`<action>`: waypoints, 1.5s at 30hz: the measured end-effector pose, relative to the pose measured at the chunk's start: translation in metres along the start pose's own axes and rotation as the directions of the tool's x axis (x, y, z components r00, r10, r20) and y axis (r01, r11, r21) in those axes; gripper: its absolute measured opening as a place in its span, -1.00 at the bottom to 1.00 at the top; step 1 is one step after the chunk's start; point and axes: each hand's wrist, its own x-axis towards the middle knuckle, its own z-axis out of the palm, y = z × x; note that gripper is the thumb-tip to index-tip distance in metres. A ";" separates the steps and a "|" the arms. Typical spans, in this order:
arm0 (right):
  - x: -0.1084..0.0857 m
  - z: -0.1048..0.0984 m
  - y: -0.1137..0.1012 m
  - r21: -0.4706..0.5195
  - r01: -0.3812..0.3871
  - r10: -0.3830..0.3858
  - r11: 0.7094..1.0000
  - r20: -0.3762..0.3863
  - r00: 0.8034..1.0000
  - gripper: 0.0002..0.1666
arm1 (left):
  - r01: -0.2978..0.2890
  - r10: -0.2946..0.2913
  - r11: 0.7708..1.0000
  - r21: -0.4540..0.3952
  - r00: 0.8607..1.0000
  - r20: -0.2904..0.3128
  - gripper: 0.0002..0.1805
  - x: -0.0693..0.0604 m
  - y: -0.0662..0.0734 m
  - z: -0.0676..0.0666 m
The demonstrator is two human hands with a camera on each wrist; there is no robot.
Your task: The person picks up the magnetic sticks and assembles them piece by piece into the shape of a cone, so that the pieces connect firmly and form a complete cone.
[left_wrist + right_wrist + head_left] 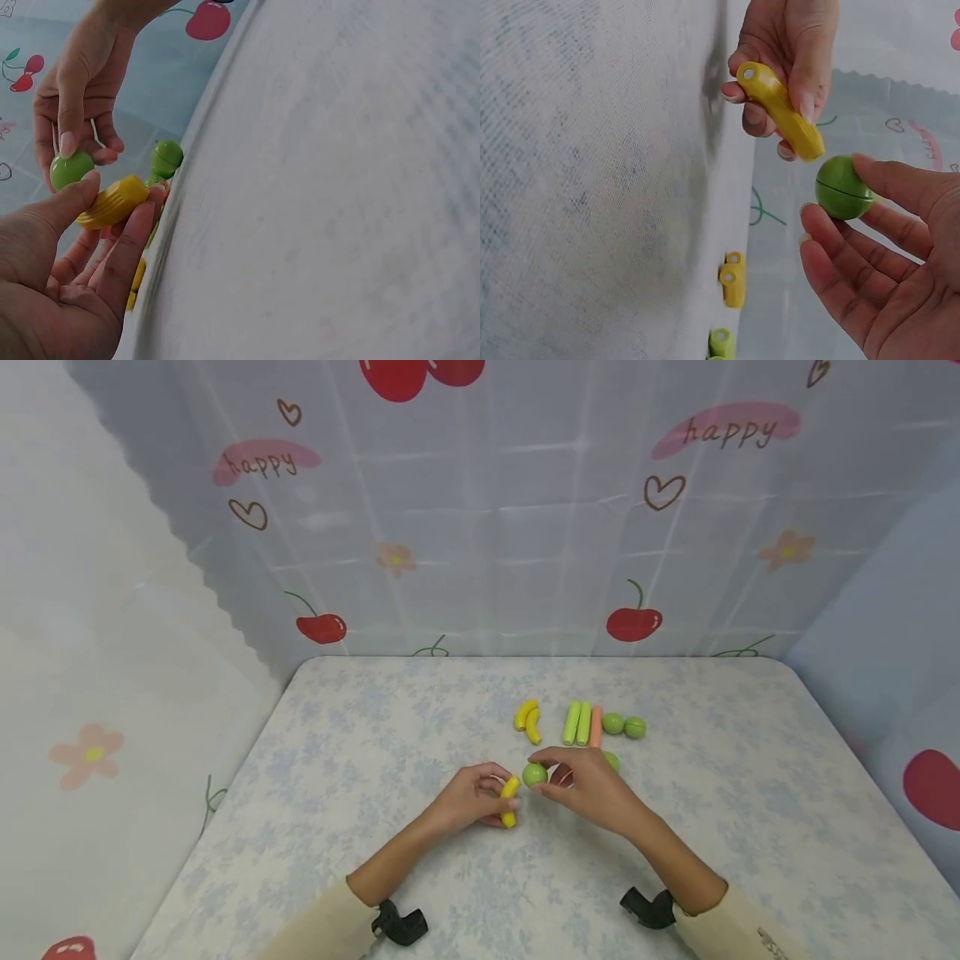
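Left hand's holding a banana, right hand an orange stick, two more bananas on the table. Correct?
Not the right hand: it holds a green ball, as the right wrist view shows. The left hand holds a banana, and two more bananas lie on the table.

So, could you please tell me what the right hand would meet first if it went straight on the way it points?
Most likely the yellow banana in the left hand: the right hand points toward it, green ball leading, though depth is hard to judge.
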 end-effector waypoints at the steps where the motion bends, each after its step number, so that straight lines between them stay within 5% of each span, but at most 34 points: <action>1: 0.001 0.001 0.000 0.002 0.003 -0.003 1.000 -0.003 1.000 -0.60 | 0.006 -0.006 1.000 -0.005 1.000 0.003 -0.65 0.000 0.000 0.001; 28: 0.003 0.010 0.013 0.062 -0.016 0.007 0.998 0.137 0.991 -0.65 | 0.039 -0.025 0.994 -0.098 0.990 0.136 -0.65 0.002 -0.016 0.002; 35: 0.008 -0.005 0.017 0.072 -0.047 0.041 0.996 0.080 0.996 -0.57 | 0.057 -0.036 0.987 -0.153 0.990 0.139 -0.61 -0.001 -0.022 0.000; 45: 0.055 -0.034 0.038 -0.185 -0.021 0.040 0.983 0.102 0.994 -0.57 | 0.024 0.001 0.983 -0.181 0.991 0.137 -0.61 0.003 -0.019 0.000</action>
